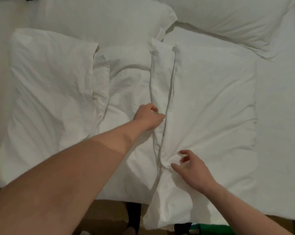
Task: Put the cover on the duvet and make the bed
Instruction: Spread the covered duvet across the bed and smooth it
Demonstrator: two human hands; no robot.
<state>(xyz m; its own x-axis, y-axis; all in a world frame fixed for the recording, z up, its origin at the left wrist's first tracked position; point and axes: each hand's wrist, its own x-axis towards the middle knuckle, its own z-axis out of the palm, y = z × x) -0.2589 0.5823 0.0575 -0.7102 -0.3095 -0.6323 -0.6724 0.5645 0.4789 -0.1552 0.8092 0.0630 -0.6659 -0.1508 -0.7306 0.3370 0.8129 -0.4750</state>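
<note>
Fold ridge of white cotton duvet cover (162, 92) runs away from body; left hand (147, 117) grips it farther up, right hand (189, 165), fingers half-open, pinches its near end.

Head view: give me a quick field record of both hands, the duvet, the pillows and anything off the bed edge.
left hand: curled, gripping a long fold of the white duvet
right hand: fingers bent, pinching bunched duvet fabric nearer the bed edge
duvet: rumpled, one corner hanging over the near edge
pillows: one at left, one top middle, one top right
floor: green object, partly visible
</note>
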